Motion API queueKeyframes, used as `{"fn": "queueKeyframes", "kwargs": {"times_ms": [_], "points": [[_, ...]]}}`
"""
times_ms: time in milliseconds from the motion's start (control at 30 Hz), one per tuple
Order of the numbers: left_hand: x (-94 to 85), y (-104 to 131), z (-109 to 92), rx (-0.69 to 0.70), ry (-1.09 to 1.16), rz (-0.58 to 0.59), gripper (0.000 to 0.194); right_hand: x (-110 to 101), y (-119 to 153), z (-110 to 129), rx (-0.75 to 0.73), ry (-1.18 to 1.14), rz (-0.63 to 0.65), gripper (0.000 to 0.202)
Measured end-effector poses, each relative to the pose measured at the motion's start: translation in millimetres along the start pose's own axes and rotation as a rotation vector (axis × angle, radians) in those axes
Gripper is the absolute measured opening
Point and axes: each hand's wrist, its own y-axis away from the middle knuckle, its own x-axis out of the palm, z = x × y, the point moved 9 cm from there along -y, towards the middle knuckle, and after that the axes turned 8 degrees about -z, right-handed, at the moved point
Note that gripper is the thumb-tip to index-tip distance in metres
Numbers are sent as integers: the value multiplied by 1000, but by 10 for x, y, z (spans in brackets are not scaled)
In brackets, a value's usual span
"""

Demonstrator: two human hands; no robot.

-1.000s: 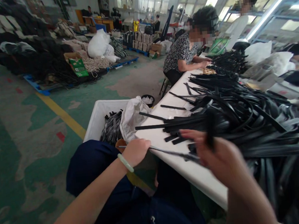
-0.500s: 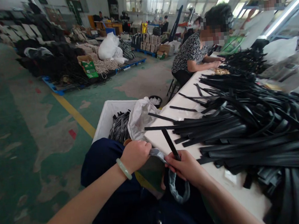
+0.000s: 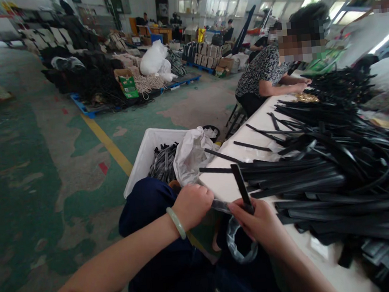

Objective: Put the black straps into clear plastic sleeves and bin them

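Beside a corner of the surface (image 3: pixel 214 180), the left hand (image 3: pixel 194 205) is closed on a shiny-wrapped black strap (image 3: pixel 221 206); the right hand (image 3: pixel 255 218) pinches it above a hanging loop (image 3: pixel 231 242). It looks light, bendy and probably slippery; the flat bare end (image 3: pixel 239 180) should grip best.
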Motion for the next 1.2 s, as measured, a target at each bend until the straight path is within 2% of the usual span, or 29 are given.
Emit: {"fn": "queueKeyframes", "kwargs": {"times_ms": [100, 200, 400, 533, 600, 667, 767, 833, 900, 967, 1033, 1100, 1200], "points": [[-47, -21, 48, -31, 48, -15, 11, -19, -38, 2, 13, -55, 13, 39], [-48, -38, -5, 21, 55, -15, 12, -5, -28, 27, -1, -7, 8, 38], [-79, -86, -192, 63, 121, -18, 14, 236, -41, 132, -83, 46, -17, 24], [-157, -101, -173, 54, 188, -22, 13, 286, -110, 190, -117, 80, -40, 18], [-179, -76, -42, 34, 242, -16, 19, 204, -143, 195, -99, 60, -29, 24], [-160, -29, 195, -52, 242, 13, 26, 71, -183, 205, -77, 48, -17, 30], [-152, 37, 528, -190, 101, 39, 14, 1, -256, 350, -165, 96, 41, 37], [-206, 27, 566, -169, 13, 15, 13, 148, -284, 548, -322, 98, 130, 51], [-266, -2, 509, -98, -15, -5, 15, 333, -328, 690, -424, 121, 150, 46], [-321, -7, 488, -54, -21, -9, 18, 473, -412, 699, -406, 212, 90, 29], [-367, 37, 563, -55, -38, -4, 35, 581, -464, 645, -354, 289, 72, 28], [-396, 132, 706, -68, -65, 6, 47, 675, -459, 589, -337, 315, 134, 30], [-392, 323, 962, -100, -111, 33, 45, 730, -440, 523, -319, 313, 206, 29]]}}
